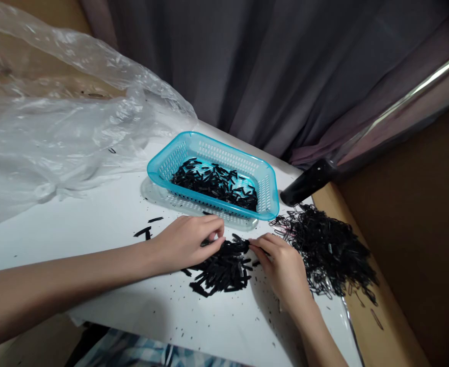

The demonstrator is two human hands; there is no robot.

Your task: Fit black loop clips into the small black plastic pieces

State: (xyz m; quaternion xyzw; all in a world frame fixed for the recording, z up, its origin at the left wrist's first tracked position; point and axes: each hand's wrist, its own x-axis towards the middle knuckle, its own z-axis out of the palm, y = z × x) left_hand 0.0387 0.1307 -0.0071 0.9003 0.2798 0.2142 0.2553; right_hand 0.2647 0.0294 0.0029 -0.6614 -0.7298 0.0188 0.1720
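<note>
Short black strips (pixel 220 275) are lying heaped on the white surface (pixel 113 219), long axes fanning several ways, as a person's right hand (pixel 283 260) is pinching strips at the heap's far right edge and the left hand (pixel 189 239) is reaching over its left side, narrow grip perhaps loaded, one cannot tell. Beyond, a blue basket (pixel 159 176), lengthwise from far left to near right, is holding similar pieces.

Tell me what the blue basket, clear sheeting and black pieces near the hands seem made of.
Blue basket: probably smooth, slightly glossy plastic; translucent, regularly perforated.
Clear sheeting: likely thin, shiny plastic film; see-through, wrinkled, with highlights.
Black pieces: mostly dull, perhaps plastic or rubber; texture too small to tell.
</note>
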